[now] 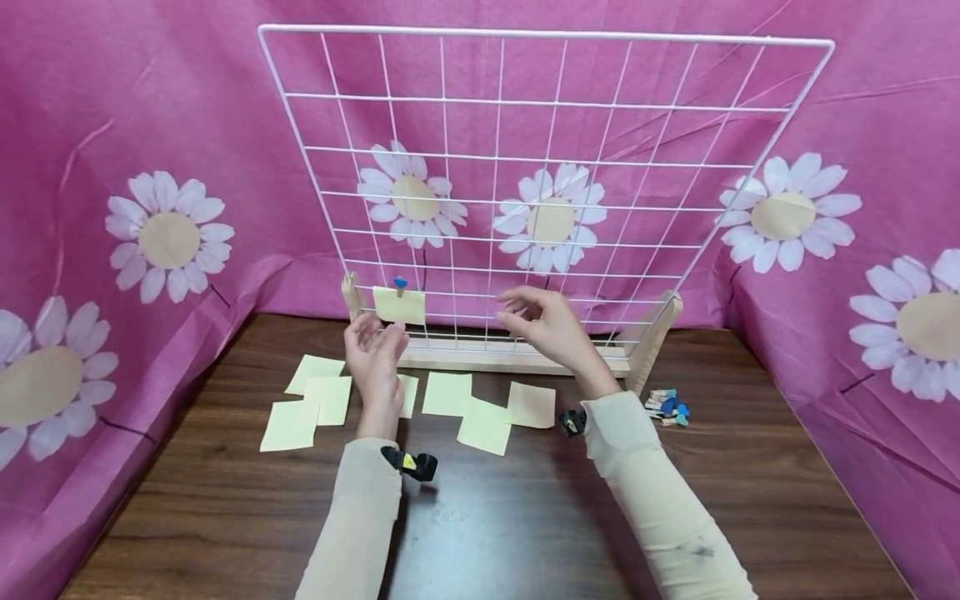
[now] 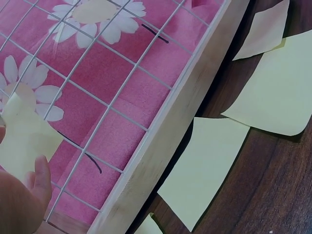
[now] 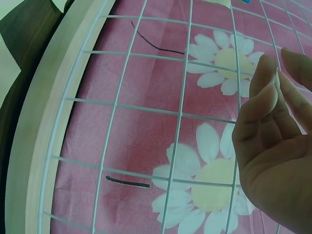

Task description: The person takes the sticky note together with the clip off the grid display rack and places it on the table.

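A pale yellow sticky note (image 1: 400, 307) hangs on the lower left of a white wire grid (image 1: 501, 103), under a small clothespin with a blue heart (image 1: 401, 283). Just below the note is my left hand (image 1: 375, 357), its fingers loosely bent. The left wrist view shows that hand (image 2: 22, 204) overlapping the note's (image 2: 29, 136) lower edge; whether they touch I cannot tell. My right hand (image 1: 549, 327) is raised before the grid's lower middle. In the right wrist view its fingers (image 3: 263, 105) are loosely curved, with nothing visible between them.
A wooden base (image 1: 510, 359) holds the grid upright on the dark table (image 1: 495, 533). Several yellow notes (image 1: 447, 393) lie in front of it, some overlapping at the left (image 1: 288, 426). Small clothespins with blue hearts (image 1: 667, 407) are piled at the right. A pink flowered cloth (image 1: 225, 83) surrounds the table.
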